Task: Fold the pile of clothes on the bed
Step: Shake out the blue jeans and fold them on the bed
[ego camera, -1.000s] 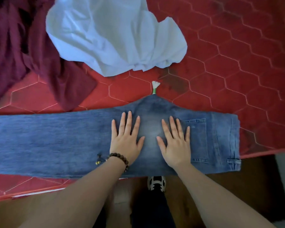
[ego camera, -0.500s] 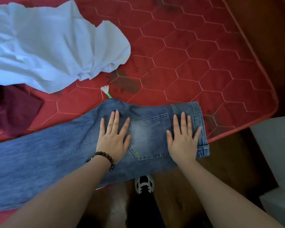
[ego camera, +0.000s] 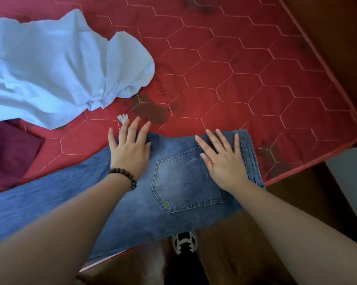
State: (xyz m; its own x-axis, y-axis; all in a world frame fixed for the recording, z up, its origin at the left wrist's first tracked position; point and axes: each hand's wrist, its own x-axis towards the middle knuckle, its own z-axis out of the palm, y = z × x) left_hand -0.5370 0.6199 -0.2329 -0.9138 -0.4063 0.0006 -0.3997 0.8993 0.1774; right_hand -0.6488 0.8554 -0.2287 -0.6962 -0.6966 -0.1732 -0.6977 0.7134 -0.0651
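Fingers [ego camera: 142, 130] of your left hand [ego camera: 130, 153] are straight and spread wide, lying flat on the blue jeans [ego camera: 132, 202] at their far edge; the fingertips reach past the denim onto the red mattress [ego camera: 235, 79]. That hand holds nothing, it only presses the cloth down. A dark beaded bracelet [ego camera: 124, 177] sits on that wrist.

Going from your left: a maroon garment [ego camera: 11, 155] lies bunched at the left edge of the bed, partly under a crumpled pale blue garment [ego camera: 60, 64] that spreads across the upper left of the mattress. Both are loose, unfolded, and apart from your hands. Just beyond your left fingertips a small white tassel [ego camera: 123, 118] on a green stalk pokes out; you cannot tell from this view what it belongs to.

The jeans lie along the near edge of the mattress, legs running off to your left out of view, waistband to your right. Their near side hangs over the bed's edge above a brown wooden floor [ego camera: 296, 202]. The back pocket [ego camera: 185, 182], with a small green tag at its lower corner, faces up between your two hands.

Your right hand [ego camera: 222, 161] rests flat near the waistband, fingers straight and fanned, its fingertips at the far edge of the denim. It grips nothing either.

Below the jeans a black-and-white shoe [ego camera: 184, 242] stands on the floor. At the far right a pale grey surface [ego camera: 350, 177] sits beside the mattress corner.
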